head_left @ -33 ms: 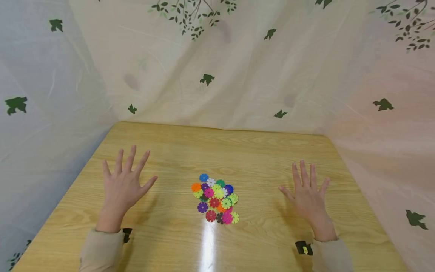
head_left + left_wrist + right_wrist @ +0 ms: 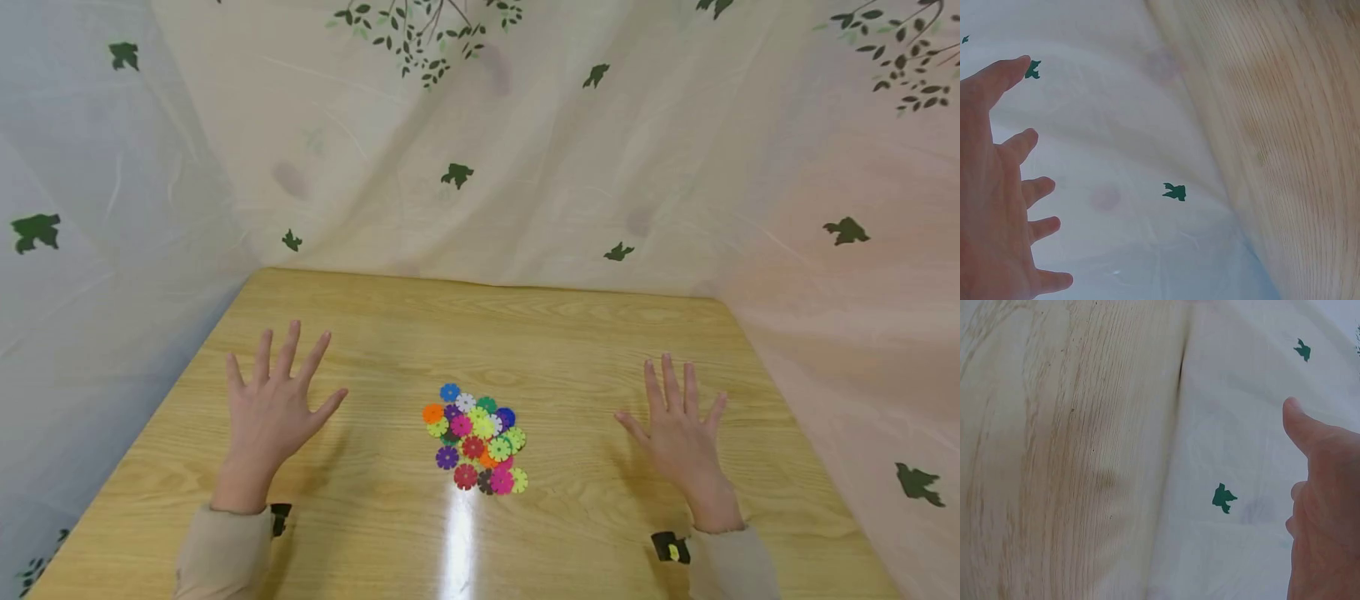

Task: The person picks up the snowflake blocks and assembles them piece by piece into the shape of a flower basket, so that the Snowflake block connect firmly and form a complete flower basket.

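A loose pile of colourful notched plastic discs (image 2: 472, 447) lies on the middle of the wooden table (image 2: 375, 333), many of them overlapping. To the left of the pile, my left hand (image 2: 270, 417) is held over the table with its fingers spread and nothing in it. My right hand (image 2: 681, 437) hovers on the other side, fingers straight and thumb pointing toward the discs. Both palms face down, each hand well apart from the pile. In the left wrist view the left hand (image 2: 997, 187) shows at the left edge; the right hand (image 2: 1329, 500) shows in the right wrist view.
Pale cloth (image 2: 525, 167) printed with green birds and leafy branches hangs behind the table and along both sides. Dark wrist-camera mounts (image 2: 670, 547) sit at the sleeve cuffs. A bright light reflection falls on the tabletop just in front of the discs.
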{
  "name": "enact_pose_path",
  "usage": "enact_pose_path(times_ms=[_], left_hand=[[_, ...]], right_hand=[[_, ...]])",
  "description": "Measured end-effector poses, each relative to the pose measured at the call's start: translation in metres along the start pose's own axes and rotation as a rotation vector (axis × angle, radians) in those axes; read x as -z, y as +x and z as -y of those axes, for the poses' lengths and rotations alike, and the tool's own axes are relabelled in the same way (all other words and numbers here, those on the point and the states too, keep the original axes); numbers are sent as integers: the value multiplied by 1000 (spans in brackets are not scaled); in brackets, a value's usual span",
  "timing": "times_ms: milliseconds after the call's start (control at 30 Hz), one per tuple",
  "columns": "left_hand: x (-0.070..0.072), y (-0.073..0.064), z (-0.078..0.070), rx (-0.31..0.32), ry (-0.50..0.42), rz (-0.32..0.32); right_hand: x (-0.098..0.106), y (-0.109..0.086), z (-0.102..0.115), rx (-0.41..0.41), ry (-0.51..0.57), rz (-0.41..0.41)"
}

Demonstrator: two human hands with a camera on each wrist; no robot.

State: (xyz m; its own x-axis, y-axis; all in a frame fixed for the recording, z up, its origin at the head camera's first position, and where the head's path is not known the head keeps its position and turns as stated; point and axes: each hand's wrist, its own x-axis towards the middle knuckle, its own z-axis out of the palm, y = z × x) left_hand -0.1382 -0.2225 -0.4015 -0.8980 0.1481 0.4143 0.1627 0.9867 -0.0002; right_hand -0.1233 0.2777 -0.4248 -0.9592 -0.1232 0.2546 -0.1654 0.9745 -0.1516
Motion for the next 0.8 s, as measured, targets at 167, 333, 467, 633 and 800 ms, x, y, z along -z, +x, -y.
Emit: enact_pose_path(times_ms=[167,333,467,633,800], left_hand=[[-2,1,0,1,-2,30],[1,2,-1,9,-10,44],[2,3,-8,-6,-26,78],[-11,5,-43,-107,-196,148],[-25,10,-90,-203,-386,291]], right_hand=[[0,-1,0,0,-8,3],[0,1,2,13,23,10],[-2,2,10,46,112,37],[-12,8,35,91,233,94],[-24,16,70,80,287,222]])
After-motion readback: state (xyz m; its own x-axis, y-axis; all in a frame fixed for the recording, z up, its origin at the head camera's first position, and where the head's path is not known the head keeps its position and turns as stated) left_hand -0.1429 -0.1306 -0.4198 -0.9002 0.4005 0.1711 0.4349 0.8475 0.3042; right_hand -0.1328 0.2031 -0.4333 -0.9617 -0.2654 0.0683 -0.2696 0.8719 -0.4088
